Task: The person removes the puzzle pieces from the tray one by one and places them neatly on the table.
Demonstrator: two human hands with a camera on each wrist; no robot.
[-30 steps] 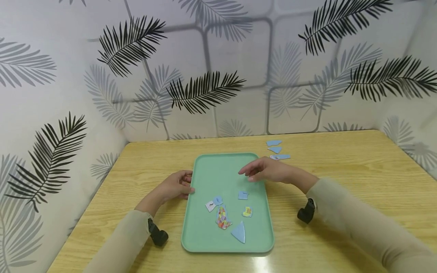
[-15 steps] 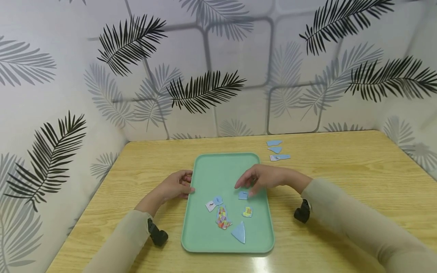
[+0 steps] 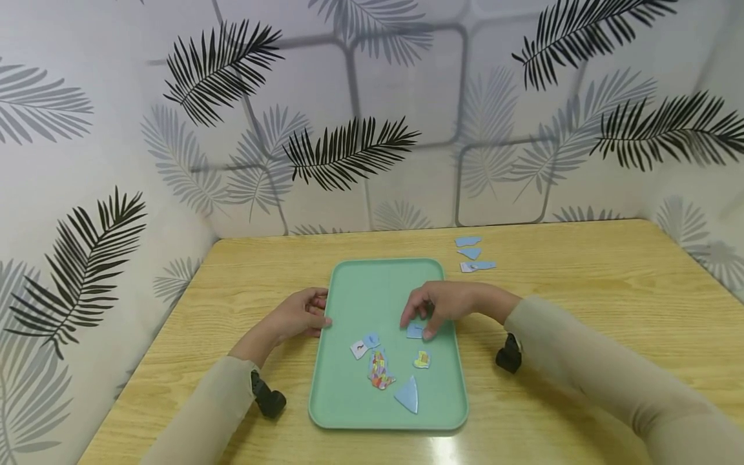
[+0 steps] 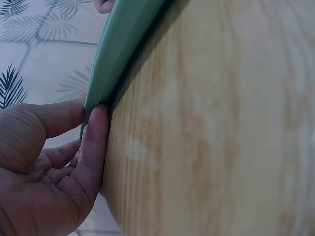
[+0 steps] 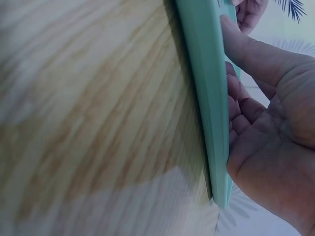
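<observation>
A green tray (image 3: 372, 278) lies on the wooden table, with several flat cut-out picture pieces on it. My left hand (image 3: 300, 314) holds the tray's left rim, thumb on top and fingers against the outer side. My right hand (image 3: 444, 302) is low over the right part of the tray. Its thumb and fingers come down on either side of a small blue piece (image 3: 415, 331), with a gap between them; contact is hard to see. Nearby lie a yellow piece (image 3: 422, 360), a multicoloured piece (image 3: 380, 371), a blue triangular piece (image 3: 408, 394) and a joined white-and-blue pair (image 3: 360, 349).
Behind the tray, to the right, three blue pieces lie on the table: a wavy strip (image 3: 467, 241), a pointed piece (image 3: 471, 253) and a longer blue-and-white strip (image 3: 478, 266). A leaf-patterned wall (image 3: 407, 187) rises at the table's back edge.
My right hand has come down and slightly nearer, from above the tray's right edge to the small blue piece. The left hand stays at the rim, and the pieces lie as before.
</observation>
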